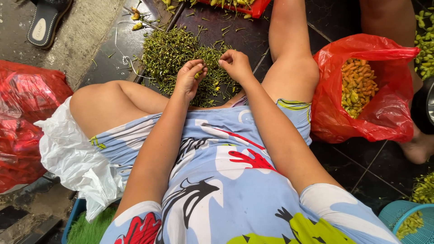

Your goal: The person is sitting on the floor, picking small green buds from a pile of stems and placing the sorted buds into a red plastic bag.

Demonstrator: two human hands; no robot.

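Left hand [191, 77] pinches a small green chili [197, 75]; right hand [235, 64], fingers curled, seems mid-destemming. Just beyond both: stem pile [174, 52] (next, probably a clean snap).

Hands of the person: two, the left hand [190, 77] and the right hand [236, 64], both at 12 o'clock. Red plastic bags: three, namely one red bag of chillies [366, 90] at 2 o'clock, one red bag [27, 122] at 9 o'clock and one red bag edge [253, 8] at 12 o'clock. White plastic bags [72, 158]: one. Stem heaps [174, 54]: one. Sandals [45, 20]: one. Teal baskets [409, 219]: one.
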